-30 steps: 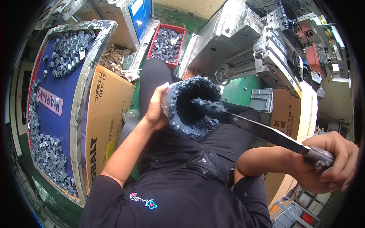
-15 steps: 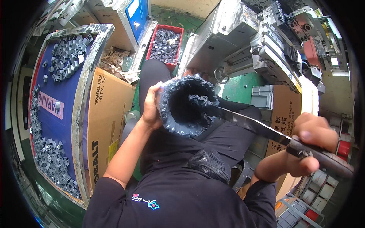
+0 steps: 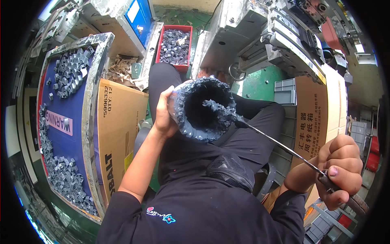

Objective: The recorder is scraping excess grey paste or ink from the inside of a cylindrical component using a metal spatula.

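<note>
My left hand [image 3: 165, 116] is wrapped round the side of a round can [image 3: 175, 102], which is tilted with its mouth toward me. Thick grey-blue paste [image 3: 194, 134] coats its rim and inner wall, and the deep inside is dark. My right hand [image 3: 342, 166] is closed round the dark handle of a long-bladed spatula [image 3: 280, 145]. The thin blade shows edge-on and runs left to the can. Its tip lies at the can's mouth, covered by a ragged lump of paste. Crossed legs in black trousers [image 3: 260, 126] lie under the can.
On the left, a blue board [image 3: 77, 138] in a worn frame carries many small grey parts. Beside it stands a cardboard box [image 3: 118, 138]. A red bin [image 3: 190, 49] of grey pieces sits ahead. Machinery [image 3: 239, 36] and another cardboard box [image 3: 310, 118] are at the right.
The spatula has turned from its flat side to its edge, and its handle has moved down. Paste now piles at its tip by the rim. The can stays in my left hand.
</note>
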`<state>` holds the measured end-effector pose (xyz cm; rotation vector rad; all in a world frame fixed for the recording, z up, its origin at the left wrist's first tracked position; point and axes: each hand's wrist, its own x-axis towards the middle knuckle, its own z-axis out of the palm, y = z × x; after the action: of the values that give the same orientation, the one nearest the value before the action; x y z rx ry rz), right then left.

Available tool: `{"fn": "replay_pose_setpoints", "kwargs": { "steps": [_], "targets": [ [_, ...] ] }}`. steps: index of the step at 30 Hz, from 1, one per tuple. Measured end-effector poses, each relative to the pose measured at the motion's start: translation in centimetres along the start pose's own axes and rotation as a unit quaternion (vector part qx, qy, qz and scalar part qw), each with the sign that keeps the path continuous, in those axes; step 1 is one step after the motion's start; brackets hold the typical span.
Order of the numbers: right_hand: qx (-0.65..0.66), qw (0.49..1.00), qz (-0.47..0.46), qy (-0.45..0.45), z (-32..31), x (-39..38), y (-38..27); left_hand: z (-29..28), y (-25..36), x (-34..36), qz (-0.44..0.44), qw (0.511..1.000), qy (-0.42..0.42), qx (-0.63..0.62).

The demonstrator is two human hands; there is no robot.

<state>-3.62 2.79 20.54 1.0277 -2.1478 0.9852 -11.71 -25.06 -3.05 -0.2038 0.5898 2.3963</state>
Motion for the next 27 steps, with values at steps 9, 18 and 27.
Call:
{"fn": "replay_pose_setpoints", "kwargs": {
  "steps": [9, 18, 27],
  "targets": [
    [0.004, 0.992, -0.06, -0.115, 0.8, 1.2, 1.2, 0.0, -0.6, -0.5, 0.143, 0.961, -0.089, 0.219],
    [0.514, 0.844, 0.026, 0.149, 4.7, 2.0, 1.7, -0.2, -0.9, 0.6, 0.039, 0.998, 0.022, 0.048],
    [0.606, 0.788, 0.035, 0.104, 5.0, 3.5, 2.3, -0.1, -0.6, 0.1, 0.074, 0.995, 0.017, 0.064]
  ]
}}
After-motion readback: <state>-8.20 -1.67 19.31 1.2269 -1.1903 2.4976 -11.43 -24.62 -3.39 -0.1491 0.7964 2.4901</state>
